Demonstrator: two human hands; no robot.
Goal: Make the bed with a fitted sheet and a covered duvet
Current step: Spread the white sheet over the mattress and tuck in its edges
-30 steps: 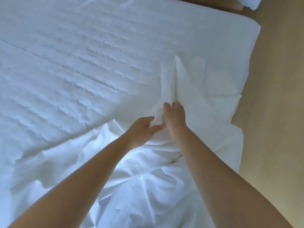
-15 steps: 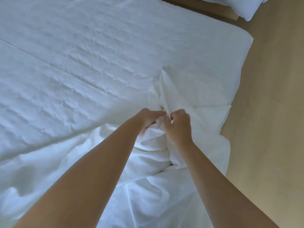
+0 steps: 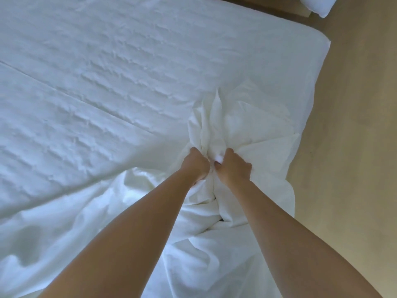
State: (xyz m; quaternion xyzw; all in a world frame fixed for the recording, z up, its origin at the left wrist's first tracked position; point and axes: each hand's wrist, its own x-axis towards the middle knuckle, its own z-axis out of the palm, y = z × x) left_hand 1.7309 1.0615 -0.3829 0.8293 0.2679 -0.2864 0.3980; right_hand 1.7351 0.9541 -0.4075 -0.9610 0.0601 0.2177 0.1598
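A white sheet (image 3: 253,134) lies crumpled on the near right part of the bed, bunched into a peak between my hands. My left hand (image 3: 196,163) grips a fold of it with curled fingers. Close beside it, my right hand (image 3: 234,166) grips another fold of the same bunch. The mattress (image 3: 103,82) under it is white with a rippled quilted surface and a seam running diagonally. More loose white fabric (image 3: 193,250) spreads toward me under my forearms. I cannot tell whether the cloth is the fitted sheet or the duvet cover.
Tan floor (image 3: 354,147) runs along the bed's right side. A white pillow (image 3: 318,4) lies on a wooden ledge (image 3: 268,6) at the top right, past the bed's far corner (image 3: 322,41).
Both hands have gathered the raised fold into a tighter bunch and drawn close together, each now gripping it. The peak of cloth stands lower and more crumpled.
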